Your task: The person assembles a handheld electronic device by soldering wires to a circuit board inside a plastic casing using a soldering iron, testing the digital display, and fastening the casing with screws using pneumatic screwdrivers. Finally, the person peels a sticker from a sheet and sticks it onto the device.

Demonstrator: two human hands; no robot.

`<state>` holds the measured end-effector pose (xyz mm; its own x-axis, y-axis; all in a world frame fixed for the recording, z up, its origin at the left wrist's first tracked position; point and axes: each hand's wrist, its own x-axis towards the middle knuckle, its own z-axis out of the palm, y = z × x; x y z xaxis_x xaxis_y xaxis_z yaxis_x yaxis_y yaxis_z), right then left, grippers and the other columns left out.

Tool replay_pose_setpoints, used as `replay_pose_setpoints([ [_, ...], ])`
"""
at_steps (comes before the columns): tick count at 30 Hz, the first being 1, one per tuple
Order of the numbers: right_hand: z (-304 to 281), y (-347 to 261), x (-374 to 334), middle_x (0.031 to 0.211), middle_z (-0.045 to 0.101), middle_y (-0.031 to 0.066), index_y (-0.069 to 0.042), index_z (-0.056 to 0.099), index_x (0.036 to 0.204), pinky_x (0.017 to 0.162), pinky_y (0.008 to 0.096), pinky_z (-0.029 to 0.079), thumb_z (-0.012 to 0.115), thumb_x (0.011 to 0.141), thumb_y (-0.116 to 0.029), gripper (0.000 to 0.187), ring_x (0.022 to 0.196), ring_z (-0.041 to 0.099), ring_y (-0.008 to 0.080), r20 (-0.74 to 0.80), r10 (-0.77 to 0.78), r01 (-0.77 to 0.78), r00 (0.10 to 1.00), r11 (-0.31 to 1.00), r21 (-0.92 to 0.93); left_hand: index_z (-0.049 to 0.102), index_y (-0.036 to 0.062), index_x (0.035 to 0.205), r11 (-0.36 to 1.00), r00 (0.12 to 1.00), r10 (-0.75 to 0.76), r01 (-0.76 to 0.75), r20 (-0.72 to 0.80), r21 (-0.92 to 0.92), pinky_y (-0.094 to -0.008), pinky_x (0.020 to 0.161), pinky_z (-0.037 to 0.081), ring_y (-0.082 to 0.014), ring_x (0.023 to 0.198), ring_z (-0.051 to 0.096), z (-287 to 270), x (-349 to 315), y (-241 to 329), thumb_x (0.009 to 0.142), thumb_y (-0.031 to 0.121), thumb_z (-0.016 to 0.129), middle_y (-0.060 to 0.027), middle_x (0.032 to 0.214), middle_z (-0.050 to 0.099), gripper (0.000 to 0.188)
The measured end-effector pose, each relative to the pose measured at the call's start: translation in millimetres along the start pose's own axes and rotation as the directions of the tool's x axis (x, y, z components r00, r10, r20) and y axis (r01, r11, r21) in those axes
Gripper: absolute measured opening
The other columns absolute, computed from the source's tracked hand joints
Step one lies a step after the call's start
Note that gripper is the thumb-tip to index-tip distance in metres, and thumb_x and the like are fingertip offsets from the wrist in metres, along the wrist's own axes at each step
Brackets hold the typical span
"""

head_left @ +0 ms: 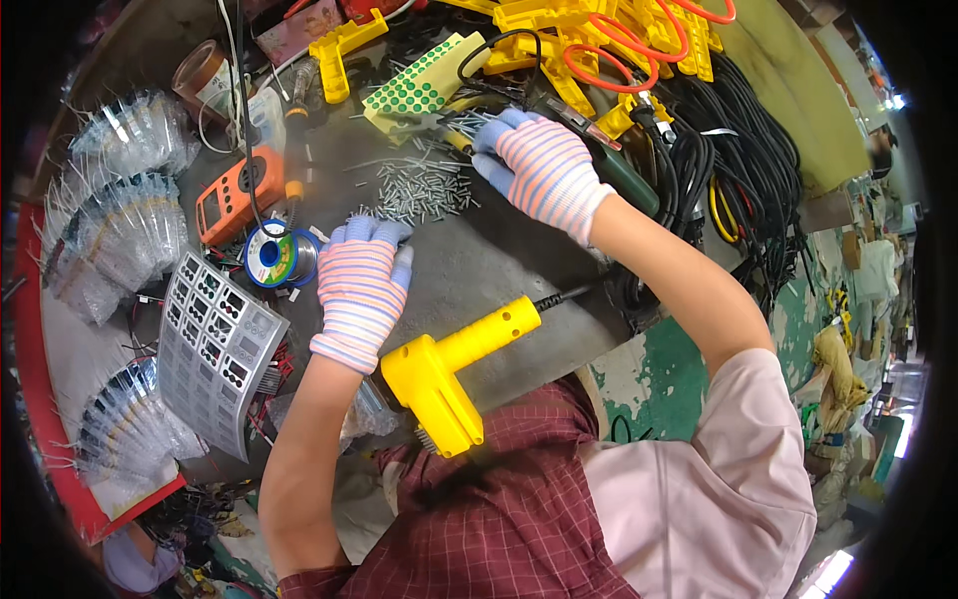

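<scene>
Both of my hands wear striped knit gloves. My left hand (361, 290) lies palm down on the dark table, fingers stretched out, beside a blue-rimmed solder spool (271, 256). Just beyond its fingertips is a pile of small screws (424, 190). My right hand (544, 172) is farther off to the right, thumb and fingers closed around a yellow handle of a pair of pliers (414, 127); the palm hides part of the grip. Longer screws (469, 122) lie by those fingertips. A yellow pistol-shaped tool (434, 384) with a black cord rests at the near table edge, close to my left wrist.
An orange multimeter (239, 195), a sheet of printed labels (218, 349) and bagged parts (120, 235) are at the left. Green-dotted sticker sheets (419, 88) and yellow housings (559, 20) lie at the back. Coiled black cables (743, 130) fill the right side.
</scene>
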<state>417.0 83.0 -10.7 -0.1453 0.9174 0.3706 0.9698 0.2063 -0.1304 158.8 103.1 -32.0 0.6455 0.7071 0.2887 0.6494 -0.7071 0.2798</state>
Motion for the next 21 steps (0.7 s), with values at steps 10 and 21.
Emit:
replay_pose_setpoints([
  [10, 0, -18, -19, 0.09, 0.069, 0.0175, -0.006, 0.065, 0.096, 0.075, 0.0483, 0.053, 0.065, 0.091, -0.031, 0.026, 0.086, 0.067, 0.0384, 0.383, 0.091, -0.104, 0.919, 0.994, 0.015, 0.069, 0.0126, 0.1, 0.956, 0.98, 0.199, -0.193, -0.008, 0.219, -0.0451, 0.08, 0.049, -0.0311, 0.088, 0.062, 0, 4, -2, 0.08, 0.02, 0.072, -0.0097, 0.091, 0.063, 0.022],
  [21, 13, -38, 4, 0.088, 0.068, 0.0122, -0.009, 0.064, 0.102, 0.076, 0.0433, 0.054, 0.066, 0.084, -0.012, 0.018, 0.085, 0.068, 0.033, 0.205, -0.322, 0.278, 0.924, 0.936, 0.215, 0.071, 0.0086, 0.103, 0.994, 0.988, 0.001, -0.017, -0.152, -0.107, -0.0368, 0.082, 0.05, -0.0252, 0.085, 0.065, -11, -12, -8, 0.09, 0.012, 0.065, -0.0103, 0.09, 0.07, 0.015],
])
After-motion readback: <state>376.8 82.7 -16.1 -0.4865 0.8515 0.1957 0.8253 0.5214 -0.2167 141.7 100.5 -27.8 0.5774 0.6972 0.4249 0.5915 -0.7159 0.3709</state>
